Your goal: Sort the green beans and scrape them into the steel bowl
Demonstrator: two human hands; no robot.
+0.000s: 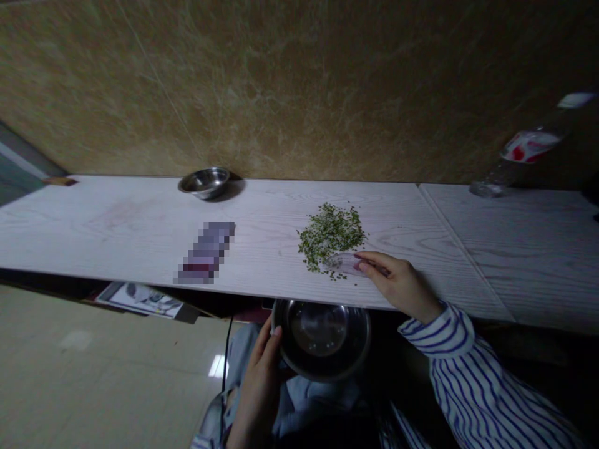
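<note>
- while the right hand (402,280) sits at the lower right of the green bits (332,227), these lie up and to its left, a loose scatter right of the frame's centre, on the counter (262,249).
- the clear strip (344,263) bridges the two: its long axis runs roughly left to right across the frame, its far end at the lower fringe of the scatter, with some bits just around it.
- of the two, the right hand is nearer to the bits; the left hand (262,362) is farther off, low in the frame, below the counter's front edge.
- the right hand is closed in a pinch, thumb and fingers together on the strip's right end.
- the left hand is clamped on the left rim of the large metal bowl (358,349), thumb over the edge, other fingers partly hidden.
- that bowl is at the lower centre, its mouth facing up towards the viewer, right below the scatter in the frame; whether its top rim touches the counter, i cannot tell.
</note>
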